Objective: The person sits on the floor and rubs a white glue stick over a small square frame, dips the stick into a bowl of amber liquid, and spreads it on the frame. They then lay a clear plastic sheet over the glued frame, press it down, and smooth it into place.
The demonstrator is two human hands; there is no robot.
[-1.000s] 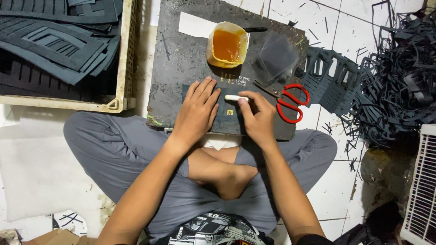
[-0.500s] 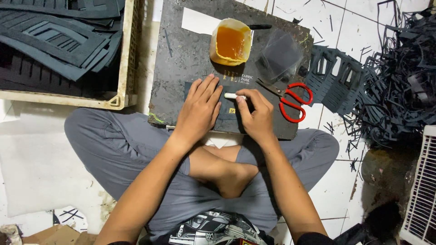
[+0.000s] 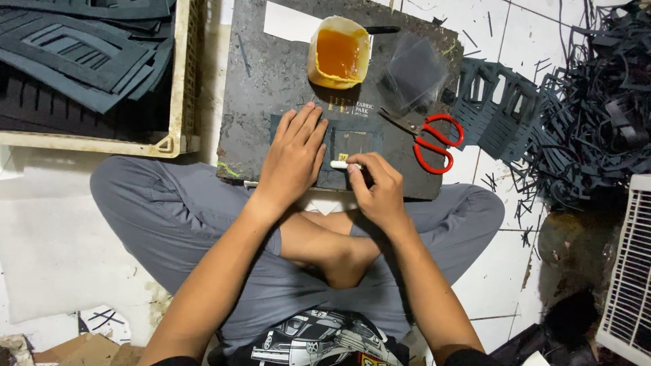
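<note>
Pressing flat with spread fingers, the left hand (image 3: 293, 157) holds a dark blue foam piece (image 3: 352, 139) on the black work board (image 3: 271, 74), as it did a second ago. The right hand (image 3: 375, 186) pinches a white chalk stick (image 3: 341, 165) at the piece's lower edge; it has barely shifted, so the marking seems ongoing. Beyond the piece sits an amber-filled tub (image 3: 339, 54), with red scissors (image 3: 434, 142) to its right (a small label with pale print lies just above the piece).
</note>
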